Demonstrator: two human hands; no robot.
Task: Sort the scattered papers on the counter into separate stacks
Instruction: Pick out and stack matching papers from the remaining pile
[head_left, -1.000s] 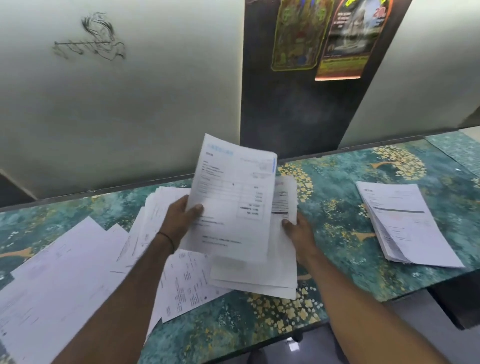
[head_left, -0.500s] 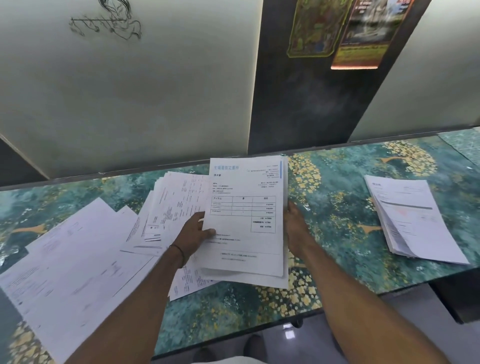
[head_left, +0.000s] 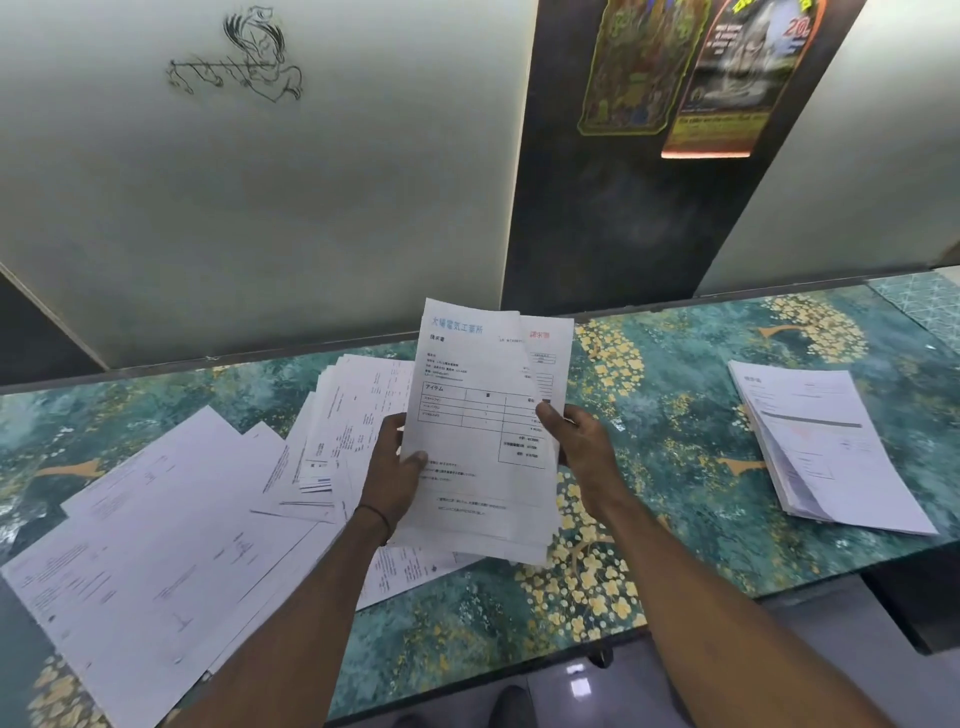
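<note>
A bundle of white printed sheets (head_left: 483, 441) is held upright above the near middle of the glossy teal counter with gold flower clusters (head_left: 675, 467), clear of its surface; the front sheet is headed in blue and carries a ruled table; a second sheet with a red heading (head_left: 545, 340) is seen behind it at the upper right. The bundle is gripped at its left edge by the left hand (head_left: 392, 467), with the thumb laid across the front and the fingers curled behind; a thin black band (head_left: 376, 517) is worn at that wrist. The right edge is pinched by the right hand (head_left: 584, 449), with the thumb pressed on the front beside the table; its fingers are hidden behind the paper.

A fanned pile of white forms (head_left: 348, 415) is spread flat on the counter just behind and left of the left hand; several larger loose white sheets (head_left: 156, 545) are overlapped further left, reaching the near edge. A squared stack of white papers (head_left: 831, 447) is set well apart on the right of the counter.

A black line drawing (head_left: 244, 57) is seen on the pale wall panel; two colourful posters (head_left: 639, 67) (head_left: 737, 78) are fixed to the dark wall panel (head_left: 597, 234) behind the counter.
</note>
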